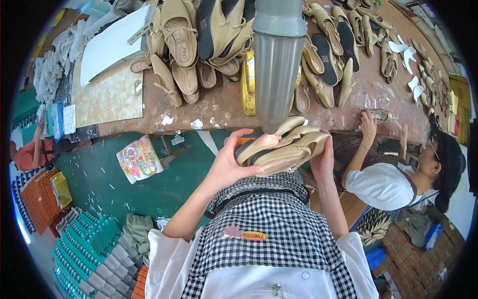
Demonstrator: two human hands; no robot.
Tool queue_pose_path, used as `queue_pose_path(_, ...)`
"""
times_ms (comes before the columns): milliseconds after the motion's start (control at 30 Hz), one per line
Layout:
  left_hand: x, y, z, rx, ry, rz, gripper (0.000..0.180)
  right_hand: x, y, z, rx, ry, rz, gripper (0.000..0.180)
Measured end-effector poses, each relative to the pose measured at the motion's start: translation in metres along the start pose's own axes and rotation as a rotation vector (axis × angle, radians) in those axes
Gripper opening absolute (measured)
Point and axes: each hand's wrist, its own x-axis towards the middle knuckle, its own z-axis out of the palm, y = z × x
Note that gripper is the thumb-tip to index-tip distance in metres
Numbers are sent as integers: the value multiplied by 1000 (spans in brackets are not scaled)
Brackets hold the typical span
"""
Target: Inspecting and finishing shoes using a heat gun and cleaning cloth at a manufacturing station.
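We have the beige shoes (281, 158), at least two, bunched side by side between both hands, in front of the table (214, 117) and right below the mouth of the grey tube (279, 79); we cannot tell whether they touch it. Our left hand (226, 162) grips their left end, thumb pressed along the near side, forefinger lifted and spread wide, the other fingers hidden beneath. Our right hand (323, 159) curls around the right end, its fingers partly open against the uppers; we cannot see how firmly it presses.

We judge the shoes light, with soft uppers that could crease or scuff under a hard pinch, and stiffer soles. The smooth sides may slide against each other, so we do best to hold both ends, pressing on the sole edges and leaving the thin straps alone.
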Motion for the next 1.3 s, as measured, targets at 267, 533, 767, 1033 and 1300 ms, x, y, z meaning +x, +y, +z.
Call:
queue_pose_path(267,0,-53,-11,-172,12,-245,44,-21,-25,23,-667,-109,24,42)
queue_pose_path(533,-14,-50,-39,-743,61,-596,70,-5,5,47,-894,27,198,35)
queue_pose_path(767,-12,-55,-24,-826,-110,-401,52,-2,19,-5,-672,36,322,39)
queue_pose_path(1033,-12,-37,17,-634,-159,-414,61,-25,33,-62,-331,126,272,39)
queue_pose_path(1300,-35,-49,-5,-620,-89,-454,65,-18,-8,18,-865,0,-55,36)
